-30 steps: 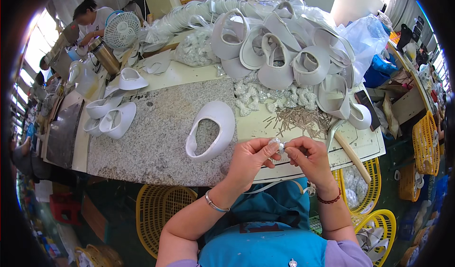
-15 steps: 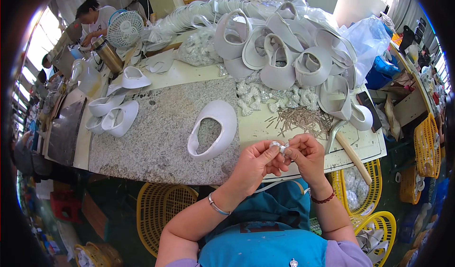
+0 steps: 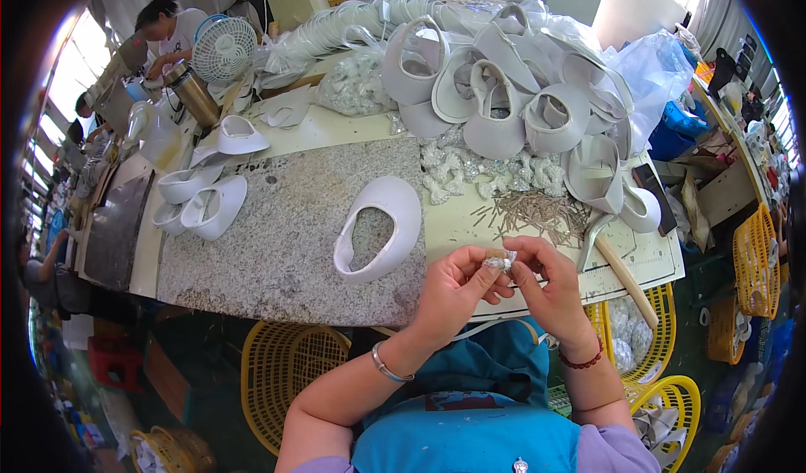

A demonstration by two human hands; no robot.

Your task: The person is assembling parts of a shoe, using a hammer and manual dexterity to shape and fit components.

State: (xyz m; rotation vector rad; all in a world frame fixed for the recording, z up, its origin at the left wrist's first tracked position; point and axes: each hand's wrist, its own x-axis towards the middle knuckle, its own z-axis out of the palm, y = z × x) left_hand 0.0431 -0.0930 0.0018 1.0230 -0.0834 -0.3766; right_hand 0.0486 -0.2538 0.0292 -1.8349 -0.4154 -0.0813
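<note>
A small silvery, glittery bow-like piece (image 3: pixel 501 262) is pinched between my two hands above the table's front edge. Its tan part shows at the top. My left hand (image 3: pixel 457 288) is closed on its left side, thumb against the fingers. On the other side, my right hand (image 3: pixel 550 284) grips it with thumb and fingertips, which partly cover it. Left of my hands, a white shoe upper (image 3: pixel 398 221) lies on the speckled stone slab (image 3: pixel 269 263). Beyond them are a pile of similar silvery bows (image 3: pixel 445 171) and a heap of thin brown strips (image 3: pixel 533 213).
A hammer (image 3: pixel 625 276) lies at the right, its wooden handle past the table edge. Many white uppers (image 3: pixel 495 125) are heaped at the back, and several (image 3: pixel 214 209) sit at the left. Yellow baskets (image 3: pixel 281 372) stand below. Other people work at the far side and left.
The silvery piece has been turned between my fingers, so its tan part now shows. My right hand has shifted slightly and its fingers have rearranged.
</note>
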